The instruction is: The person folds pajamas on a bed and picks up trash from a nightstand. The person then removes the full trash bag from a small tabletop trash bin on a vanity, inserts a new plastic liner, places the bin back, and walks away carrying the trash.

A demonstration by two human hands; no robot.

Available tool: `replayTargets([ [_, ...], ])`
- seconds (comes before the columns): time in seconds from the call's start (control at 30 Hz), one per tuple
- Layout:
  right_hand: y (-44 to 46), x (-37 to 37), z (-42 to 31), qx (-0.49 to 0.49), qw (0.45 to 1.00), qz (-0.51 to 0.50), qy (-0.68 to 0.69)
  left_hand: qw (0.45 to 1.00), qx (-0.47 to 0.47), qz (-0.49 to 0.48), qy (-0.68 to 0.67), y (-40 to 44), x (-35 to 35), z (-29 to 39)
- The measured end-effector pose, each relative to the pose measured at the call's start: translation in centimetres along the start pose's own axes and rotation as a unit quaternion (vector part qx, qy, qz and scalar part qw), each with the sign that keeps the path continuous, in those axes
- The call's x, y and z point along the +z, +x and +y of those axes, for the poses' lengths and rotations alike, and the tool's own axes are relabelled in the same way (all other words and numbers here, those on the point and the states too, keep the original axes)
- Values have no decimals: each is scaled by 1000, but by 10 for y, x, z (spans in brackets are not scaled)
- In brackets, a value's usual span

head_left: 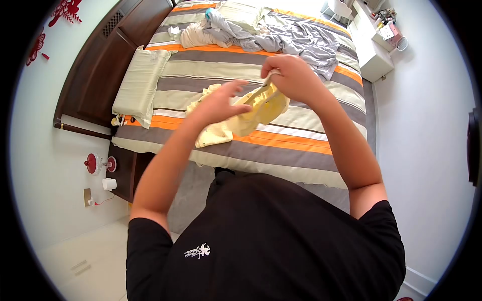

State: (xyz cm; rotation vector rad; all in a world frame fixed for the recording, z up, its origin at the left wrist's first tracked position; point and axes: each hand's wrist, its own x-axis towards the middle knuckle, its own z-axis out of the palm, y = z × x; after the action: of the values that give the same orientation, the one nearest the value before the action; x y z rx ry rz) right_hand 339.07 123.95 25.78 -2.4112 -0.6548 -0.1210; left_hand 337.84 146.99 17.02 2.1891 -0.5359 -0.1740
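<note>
Above the near part of the striped bed (pixel 296 163), my right hand (pixel 292 76) pinches the edge of a yellow garment (pixel 271 106) and lifts it. The cloth hangs down from that grip, with a pale band along its top edge. My left hand (pixel 221 103) is to the left of the raised cloth, thumb and fingers spread apart. More yellow fabric (pixel 215 136) with small dark marks lies on the bed below and behind my left hand, which partly covers it. Whether both yellow parts are one piece, I cannot tell.
A pale pillow (pixel 142 83) lies by the dark wooden headboard (pixel 95 75). Rumpled grey bedding (pixel 301 42) is heaped on the far side. Left of the bed, a dark nightstand (pixel 125 168) bears a white cup (pixel 109 184). A white desk (pixel 374 55) stands far right.
</note>
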Motion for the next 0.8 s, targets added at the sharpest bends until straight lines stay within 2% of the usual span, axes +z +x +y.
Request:
replayTargets([
  [0.03,3,0,-11,-19,1000,-11,-4,999,14,23,30,1,13,0],
  [0.1,8,-13,-32,-46,999,-11,-10,999,-16,-1,50,27,62,-42],
  [0.17,10,-33,-33,42,999,22,15,998,-50,8,31,24,88,-52],
  [0.23,8,-41,-19,16,999,28,-1,998,-39,38,31,20,90,-55],
  [0.3,-4,-68,1,9,993,27,-117,997,-2,71,7,13,67,-70],
  [0.33,-16,-75,14,13,993,26,-117,995,-43,48,-75,6,47,-73],
  [0.37,-29,-79,30,33,988,-37,-148,984,-81,26,-155,2,20,-70],
  [0.4,-43,-80,47,51,978,-101,-177,993,-42,5,-109,-6,-7,-56],
  [0.47,-90,-65,70,20,978,-191,-78,996,30,-75,-25,-34,-49,-17],
  [0.5,-104,-57,57,103,957,-272,4,989,60,-134,13,-53,-60,1],
  [0.53,-125,-48,39,104,947,-304,5,979,67,-189,42,-77,-65,17],
  [0.57,-145,-38,29,61,939,-335,54,964,73,-249,68,-100,-67,31],
  [0.63,-169,-25,7,37,903,-414,107,914,12,-389,117,-131,-69,52],
  [0.73,-187,-16,-9,40,896,-402,186,907,-81,-414,-14,-165,-70,62],
  [0.8,-181,-28,-15,131,863,-426,238,927,-42,-371,-40,-179,-71,57],
])
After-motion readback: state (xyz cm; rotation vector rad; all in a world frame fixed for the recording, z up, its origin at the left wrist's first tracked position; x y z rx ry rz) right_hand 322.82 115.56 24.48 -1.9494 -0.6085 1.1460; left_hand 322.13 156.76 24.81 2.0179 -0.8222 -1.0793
